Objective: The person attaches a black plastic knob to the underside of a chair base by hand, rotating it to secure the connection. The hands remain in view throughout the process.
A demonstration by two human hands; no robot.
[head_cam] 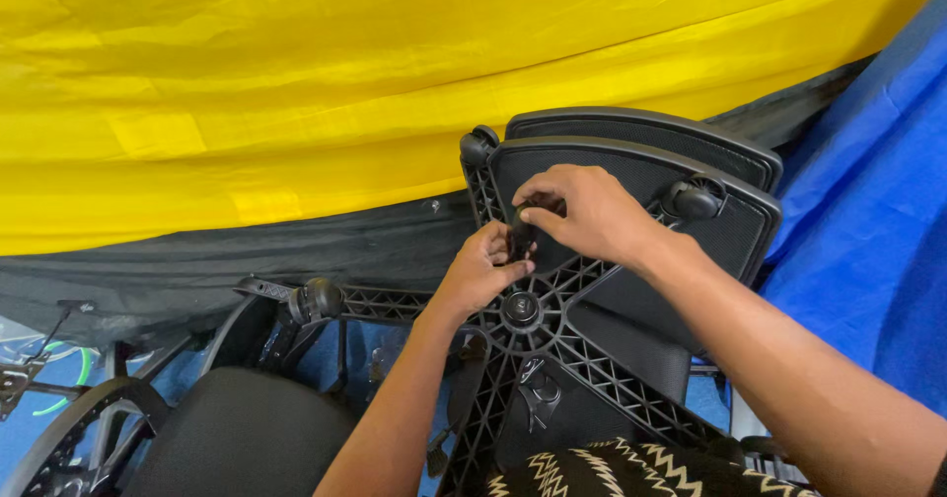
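A black ribbed star-shaped chair base (567,354) lies in front of me, its hub (520,309) in the middle. Both hands meet just above the hub on a small black part (522,233), which they mostly hide. My left hand (480,270) grips it from below. My right hand (584,214) closes over it from above. Castor wheels sit on the base's arm ends: one at the top (478,146), one at the right (693,201), one at the left (316,300).
Two black mesh chair panels (641,147) stand stacked behind the base. A yellow sheet (345,83) hangs across the back, blue fabric (868,241) at the right. A black seat cushion (237,433) lies lower left, a patterned cloth (612,469) at the bottom.
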